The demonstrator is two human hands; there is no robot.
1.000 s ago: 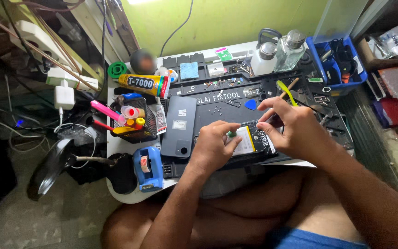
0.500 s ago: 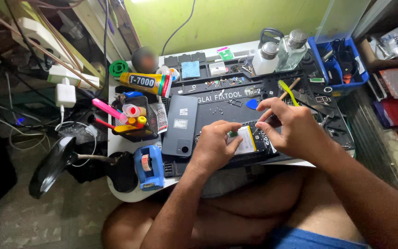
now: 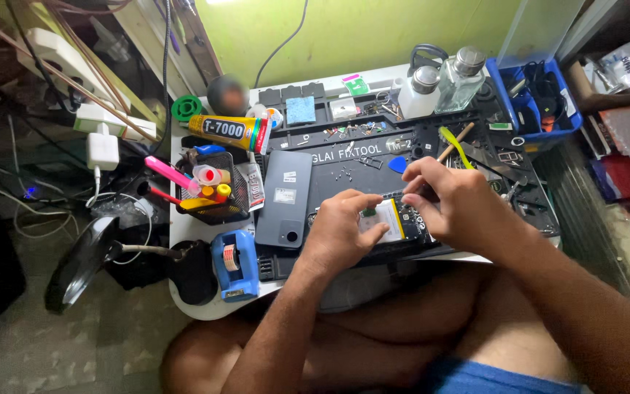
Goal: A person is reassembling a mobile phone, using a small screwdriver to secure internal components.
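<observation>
Yellow glue tube (image 3: 229,132) with red-green end behind the mesh basket (image 3: 216,191); white stickers (image 3: 284,195) on the grey phone back (image 3: 284,198).

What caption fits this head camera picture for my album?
Both hands, left hand and right hand, work on an opened phone on a dark repair mat.

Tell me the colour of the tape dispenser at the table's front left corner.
Blue; the tape dispenser shows best in the head view, the only one, left of the left hand.
</observation>
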